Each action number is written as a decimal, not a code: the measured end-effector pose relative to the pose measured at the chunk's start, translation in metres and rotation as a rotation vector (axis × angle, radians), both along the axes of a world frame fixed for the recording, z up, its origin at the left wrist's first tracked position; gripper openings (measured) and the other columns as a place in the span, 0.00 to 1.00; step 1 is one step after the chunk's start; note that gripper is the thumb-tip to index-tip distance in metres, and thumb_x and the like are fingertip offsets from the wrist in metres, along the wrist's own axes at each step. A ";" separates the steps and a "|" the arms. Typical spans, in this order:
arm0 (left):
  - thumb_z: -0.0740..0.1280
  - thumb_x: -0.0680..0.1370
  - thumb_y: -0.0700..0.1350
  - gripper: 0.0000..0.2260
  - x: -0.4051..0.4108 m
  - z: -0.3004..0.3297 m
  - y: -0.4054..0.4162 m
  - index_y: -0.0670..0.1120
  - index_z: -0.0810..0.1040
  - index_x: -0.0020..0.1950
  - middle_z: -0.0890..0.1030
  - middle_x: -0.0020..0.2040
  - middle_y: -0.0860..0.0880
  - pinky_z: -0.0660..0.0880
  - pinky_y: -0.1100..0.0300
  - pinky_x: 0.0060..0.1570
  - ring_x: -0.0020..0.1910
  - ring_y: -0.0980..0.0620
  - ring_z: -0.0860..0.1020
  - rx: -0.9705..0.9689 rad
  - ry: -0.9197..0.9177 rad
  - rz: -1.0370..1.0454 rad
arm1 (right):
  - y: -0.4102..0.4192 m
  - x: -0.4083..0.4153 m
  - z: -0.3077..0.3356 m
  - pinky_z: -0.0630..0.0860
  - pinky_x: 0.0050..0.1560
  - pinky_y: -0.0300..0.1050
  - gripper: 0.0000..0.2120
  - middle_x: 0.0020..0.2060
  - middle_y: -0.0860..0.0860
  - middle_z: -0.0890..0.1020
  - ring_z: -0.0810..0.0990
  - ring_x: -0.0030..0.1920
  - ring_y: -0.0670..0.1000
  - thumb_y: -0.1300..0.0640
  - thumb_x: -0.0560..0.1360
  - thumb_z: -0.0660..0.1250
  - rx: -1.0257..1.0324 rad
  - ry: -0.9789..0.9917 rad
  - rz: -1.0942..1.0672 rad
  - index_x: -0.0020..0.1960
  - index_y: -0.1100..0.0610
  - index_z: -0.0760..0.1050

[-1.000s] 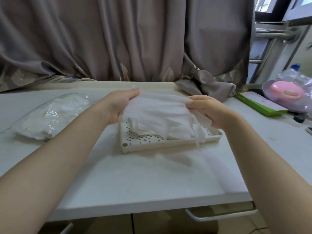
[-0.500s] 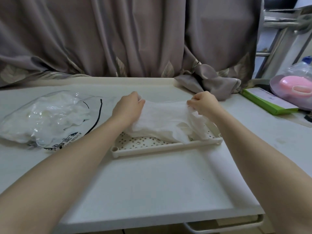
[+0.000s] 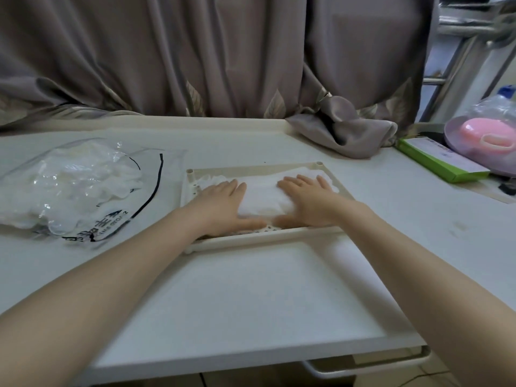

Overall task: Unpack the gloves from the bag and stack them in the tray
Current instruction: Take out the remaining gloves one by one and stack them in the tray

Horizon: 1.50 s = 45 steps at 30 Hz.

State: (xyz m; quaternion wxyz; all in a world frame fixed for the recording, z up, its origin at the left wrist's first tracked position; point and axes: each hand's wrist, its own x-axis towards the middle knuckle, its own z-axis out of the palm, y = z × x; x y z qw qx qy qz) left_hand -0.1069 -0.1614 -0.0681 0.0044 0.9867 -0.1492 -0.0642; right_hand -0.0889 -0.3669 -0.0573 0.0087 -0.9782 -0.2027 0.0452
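Two bare hands lie flat on a white stack of gloves (image 3: 261, 195) in the tray (image 3: 252, 169), seen from the single head camera. Left hand (image 3: 223, 201) and right hand (image 3: 305, 198) rest side by side with a small gap between them, fingers straight and pointing to the far side, palms pressing the pile down. Nothing is gripped. The tray sits at the middle of the table (image 3: 243, 297). To its left lies the clear bag (image 3: 69, 188), with more white gloves visible inside, so the unpacking looks only partly done: one batch is in the tray and the bag must yet be emptied.

Half a second ago both hands pinched the gloves by their top edge and held them above the tray; now the gloves are down and the hands have flattened over them.
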 end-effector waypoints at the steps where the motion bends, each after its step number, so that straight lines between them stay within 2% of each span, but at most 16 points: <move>1: 0.53 0.72 0.71 0.44 -0.001 -0.002 0.003 0.45 0.44 0.77 0.46 0.78 0.46 0.48 0.51 0.74 0.76 0.49 0.46 0.030 -0.023 -0.006 | -0.004 0.002 0.001 0.43 0.74 0.56 0.43 0.75 0.47 0.56 0.48 0.76 0.52 0.31 0.68 0.63 0.003 -0.008 -0.013 0.75 0.51 0.53; 7: 0.55 0.73 0.69 0.42 0.005 0.001 0.019 0.47 0.43 0.77 0.44 0.78 0.48 0.45 0.54 0.73 0.76 0.51 0.44 0.040 -0.042 -0.012 | -0.015 0.015 0.006 0.46 0.74 0.50 0.47 0.76 0.50 0.55 0.51 0.75 0.53 0.31 0.67 0.66 0.047 0.045 -0.105 0.76 0.53 0.51; 11: 0.56 0.73 0.69 0.42 0.010 0.002 0.031 0.47 0.43 0.77 0.44 0.78 0.49 0.45 0.56 0.73 0.76 0.51 0.45 0.009 -0.016 -0.009 | -0.011 0.014 0.002 0.43 0.75 0.51 0.52 0.77 0.49 0.50 0.45 0.76 0.51 0.30 0.65 0.66 0.133 0.124 -0.152 0.77 0.52 0.47; 14: 0.57 0.75 0.65 0.38 0.004 0.007 0.038 0.46 0.48 0.77 0.48 0.78 0.49 0.47 0.57 0.74 0.76 0.52 0.48 -0.183 -0.052 -0.029 | 0.006 0.006 0.012 0.37 0.74 0.54 0.52 0.77 0.48 0.46 0.40 0.76 0.50 0.27 0.64 0.62 0.115 0.024 -0.112 0.77 0.51 0.44; 16: 0.59 0.78 0.58 0.29 -0.008 0.016 0.047 0.47 0.58 0.75 0.58 0.76 0.50 0.52 0.61 0.71 0.74 0.53 0.56 -0.434 -0.154 -0.047 | 0.029 -0.004 0.027 0.44 0.74 0.52 0.47 0.77 0.49 0.51 0.46 0.76 0.50 0.27 0.67 0.59 0.224 -0.013 -0.048 0.77 0.51 0.51; 18: 0.61 0.79 0.51 0.19 -0.021 0.030 0.057 0.45 0.71 0.68 0.70 0.68 0.49 0.60 0.63 0.65 0.68 0.52 0.67 -0.578 -0.349 -0.066 | 0.058 -0.013 0.038 0.56 0.70 0.46 0.33 0.73 0.51 0.62 0.58 0.73 0.51 0.35 0.74 0.59 0.389 -0.068 0.036 0.72 0.52 0.63; 20: 0.64 0.78 0.44 0.12 -0.026 0.041 0.079 0.43 0.78 0.60 0.77 0.60 0.47 0.64 0.64 0.59 0.60 0.48 0.73 -0.582 -0.512 -0.058 | 0.095 -0.020 0.042 0.64 0.61 0.40 0.21 0.66 0.51 0.70 0.68 0.66 0.50 0.45 0.77 0.62 0.448 -0.142 0.140 0.66 0.54 0.71; 22: 0.66 0.77 0.43 0.10 -0.024 0.043 0.104 0.45 0.79 0.57 0.74 0.64 0.45 0.63 0.58 0.64 0.65 0.44 0.69 -0.490 -0.554 0.063 | 0.132 -0.025 0.040 0.68 0.55 0.40 0.12 0.59 0.51 0.76 0.74 0.59 0.51 0.52 0.78 0.61 0.464 -0.156 0.210 0.59 0.55 0.76; 24: 0.66 0.76 0.47 0.11 -0.023 0.039 0.127 0.50 0.79 0.57 0.63 0.73 0.46 0.53 0.51 0.70 0.73 0.43 0.56 -0.342 -0.508 0.229 | 0.168 -0.024 0.035 0.71 0.54 0.43 0.11 0.54 0.53 0.80 0.77 0.55 0.53 0.58 0.79 0.60 0.493 -0.110 0.201 0.55 0.58 0.79; 26: 0.66 0.76 0.51 0.10 -0.024 0.032 0.146 0.56 0.78 0.58 0.51 0.77 0.49 0.41 0.48 0.72 0.75 0.44 0.43 -0.194 -0.425 0.346 | 0.201 -0.020 0.030 0.71 0.54 0.40 0.13 0.54 0.54 0.81 0.77 0.56 0.54 0.63 0.78 0.58 0.514 -0.049 0.145 0.56 0.59 0.79; 28: 0.65 0.77 0.50 0.13 -0.025 0.027 0.160 0.59 0.75 0.62 0.45 0.78 0.50 0.38 0.46 0.71 0.75 0.43 0.39 -0.148 -0.333 0.442 | 0.222 -0.015 0.023 0.70 0.55 0.40 0.16 0.59 0.55 0.79 0.76 0.59 0.54 0.66 0.77 0.57 0.494 0.005 0.087 0.60 0.59 0.78; 31: 0.62 0.78 0.41 0.22 -0.020 0.021 0.185 0.55 0.67 0.71 0.53 0.77 0.50 0.50 0.49 0.73 0.75 0.42 0.49 -0.197 -0.258 0.494 | 0.246 -0.009 0.018 0.71 0.57 0.46 0.15 0.59 0.59 0.78 0.75 0.60 0.58 0.67 0.76 0.57 0.413 0.051 0.026 0.61 0.65 0.75; 33: 0.61 0.77 0.36 0.27 -0.018 0.019 0.192 0.50 0.62 0.74 0.58 0.76 0.49 0.54 0.50 0.72 0.74 0.42 0.54 -0.262 -0.267 0.444 | 0.258 -0.006 0.017 0.70 0.57 0.47 0.15 0.60 0.59 0.77 0.74 0.61 0.58 0.62 0.78 0.59 0.376 0.072 0.022 0.63 0.65 0.72; 37: 0.59 0.77 0.34 0.24 -0.025 0.023 0.180 0.42 0.63 0.73 0.65 0.73 0.44 0.59 0.53 0.69 0.71 0.43 0.61 -0.429 -0.262 0.418 | 0.278 0.000 0.012 0.69 0.62 0.47 0.23 0.63 0.56 0.75 0.73 0.63 0.56 0.50 0.77 0.64 0.286 0.155 0.049 0.67 0.62 0.68; 42: 0.56 0.78 0.32 0.28 -0.030 0.025 0.171 0.45 0.53 0.77 0.58 0.76 0.48 0.57 0.60 0.67 0.74 0.48 0.58 -0.514 -0.275 0.359 | 0.294 0.015 -0.004 0.72 0.60 0.51 0.15 0.56 0.52 0.79 0.74 0.60 0.57 0.53 0.72 0.67 0.365 0.151 -0.004 0.58 0.53 0.74; 45: 0.57 0.77 0.31 0.31 -0.028 0.023 0.172 0.46 0.52 0.77 0.56 0.77 0.50 0.57 0.61 0.67 0.74 0.50 0.57 -0.547 -0.272 0.364 | 0.301 0.023 -0.010 0.74 0.48 0.47 0.09 0.49 0.53 0.80 0.77 0.52 0.57 0.59 0.73 0.62 0.350 0.071 -0.031 0.53 0.56 0.75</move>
